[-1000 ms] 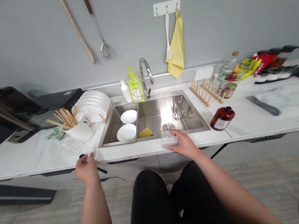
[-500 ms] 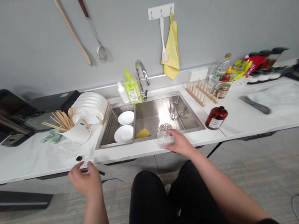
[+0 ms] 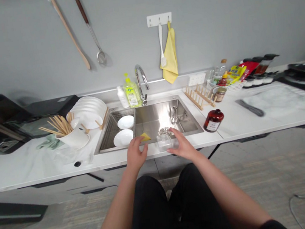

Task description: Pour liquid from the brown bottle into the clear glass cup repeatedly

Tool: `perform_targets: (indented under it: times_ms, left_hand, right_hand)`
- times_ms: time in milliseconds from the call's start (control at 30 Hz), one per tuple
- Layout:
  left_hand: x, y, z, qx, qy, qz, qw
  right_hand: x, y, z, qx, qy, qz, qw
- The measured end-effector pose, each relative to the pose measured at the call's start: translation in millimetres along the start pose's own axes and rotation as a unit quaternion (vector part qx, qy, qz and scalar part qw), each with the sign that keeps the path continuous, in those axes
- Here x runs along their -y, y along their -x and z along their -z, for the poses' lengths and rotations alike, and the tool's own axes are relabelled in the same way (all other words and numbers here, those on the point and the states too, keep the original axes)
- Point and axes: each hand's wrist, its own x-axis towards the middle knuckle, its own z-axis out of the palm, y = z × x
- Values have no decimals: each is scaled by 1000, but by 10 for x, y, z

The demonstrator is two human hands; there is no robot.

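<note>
My right hand (image 3: 183, 146) curves its thumb and fingers around the near side of a small clear square container (image 3: 164, 142) at the front rim of the sink. What the container holds I cannot make out. My left hand (image 3: 136, 153) is over the counter's front edge, just left of the container, its fingers apart and nothing in them. Just beyond its fingertips a yellow sponge (image 3: 145, 136) lies in the steel sink (image 3: 152, 110). Two white bowls (image 3: 123, 138) stand in the wire basket on the sink's left side.
An amber bottle (image 3: 213, 120) stands right of the sink, near a wooden rack (image 3: 200, 97). Left are a white chopstick holder (image 3: 74, 138), white plates (image 3: 91, 108) and a small black cap (image 3: 77, 164). Behind the sink rise the faucet (image 3: 140, 78) and a green soap bottle (image 3: 132, 93).
My left hand has moved right, from near the black cap to beside the clear container. My right hand stays at the container. The whole view has shifted slightly.
</note>
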Motion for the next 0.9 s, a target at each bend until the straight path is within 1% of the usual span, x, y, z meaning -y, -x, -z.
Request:
perform_targets:
  times_ms: [67,133,167,233,267,300,333,400,467,533,633,733,833,900]
  left_hand:
    - [68,-134,-175,37,8,9,999]
    - [164,-188,-304,49,5,35,998]
    - [209,-190,-350,51,-1,44,998]
    - [273,-166,-409,52,-24,44,997]
    - [288,-149,-426,52,-39,37,997]
    - [293,-134,-438,52,-56,27,997]
    - [289,-122,-448,53,-74,18,996]
    - [268,-107,-464,54,-105,1,993]
    - [250,-102,-480,51,-127,-10,991]
    - [245,-99,-491,46,-139,-12,989]
    - [252,-95,-495,38,-137,0,990]
    - [248,-92,-490,39,-128,7,991]
    - [245,-94,-487,31,-112,10,993]
    - [257,-97,-476,22,-95,9,995]
  right_hand:
    - [7,244,148,-69,30,6,997]
    - [-92,510,357,-160,59,-9,985]
    - [-184,622,482,-212,75,-32,974]
    - [-424,754,758,-324,104,-87,936]
    - [-556,761,899,-368,109,-110,917]
    - [-687,731,1036,-398,108,-126,902]
    - [-807,666,1162,-408,103,-136,897]
    - [-1001,472,1362,-397,76,-164,900]
    - [-1122,260,1476,-372,44,-201,905]
    - [-1181,97,1514,-356,21,-230,906]
    - [-1205,-7,1493,-353,25,-259,899]
    - [-1194,0,1471,-351,52,-270,895]
    - [-1127,35,1494,-349,52,-250,902]
    - [-1023,58,1536,-344,43,-223,911]
